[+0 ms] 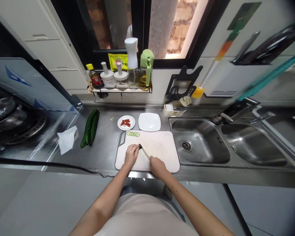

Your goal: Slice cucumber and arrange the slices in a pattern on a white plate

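Observation:
On the white cutting board (159, 144), my left hand (131, 154) has its fingers closed on a short dark green piece of cucumber (140, 147), mostly hidden by the fingers. My right hand (158, 166) is wrapped round the handle of a knife (145, 153). The blade points up and to the left, its tip at the cucumber piece. Several thin cucumber slices (133, 134) lie in an overlapping row at the board's upper left. Two whole cucumbers (90, 127) rest side by side on the steel counter to the left.
Behind the board are a white plate with chopped red bits (125, 123) and a bare white square plate (149, 122). A double sink (201, 141) lies right. A crumpled paper towel (67, 139) is left, near the stove pot (5, 114). Bottles stand on a wall rack (123, 90).

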Action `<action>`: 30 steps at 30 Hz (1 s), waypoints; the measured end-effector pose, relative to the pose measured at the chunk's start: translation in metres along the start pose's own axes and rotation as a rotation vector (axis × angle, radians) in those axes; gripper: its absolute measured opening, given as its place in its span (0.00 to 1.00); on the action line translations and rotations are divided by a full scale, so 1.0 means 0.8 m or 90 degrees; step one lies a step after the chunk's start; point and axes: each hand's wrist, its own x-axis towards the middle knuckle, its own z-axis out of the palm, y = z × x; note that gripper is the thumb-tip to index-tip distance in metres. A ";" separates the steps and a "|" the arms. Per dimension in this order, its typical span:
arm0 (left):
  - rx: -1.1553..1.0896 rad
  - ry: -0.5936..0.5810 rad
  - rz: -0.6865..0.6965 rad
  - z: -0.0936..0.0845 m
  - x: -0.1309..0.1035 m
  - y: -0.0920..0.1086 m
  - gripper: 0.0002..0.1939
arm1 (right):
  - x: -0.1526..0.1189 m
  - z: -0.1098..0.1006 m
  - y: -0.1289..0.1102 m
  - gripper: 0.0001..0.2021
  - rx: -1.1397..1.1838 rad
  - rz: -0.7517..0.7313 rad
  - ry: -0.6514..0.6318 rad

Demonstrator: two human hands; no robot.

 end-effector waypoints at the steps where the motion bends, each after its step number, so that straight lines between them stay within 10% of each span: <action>1: -0.003 -0.002 -0.004 -0.001 0.000 0.001 0.12 | -0.002 0.000 0.001 0.14 0.000 -0.002 0.001; 30: -0.038 0.016 -0.048 -0.006 0.004 0.005 0.12 | -0.015 -0.021 0.015 0.13 0.008 0.024 0.016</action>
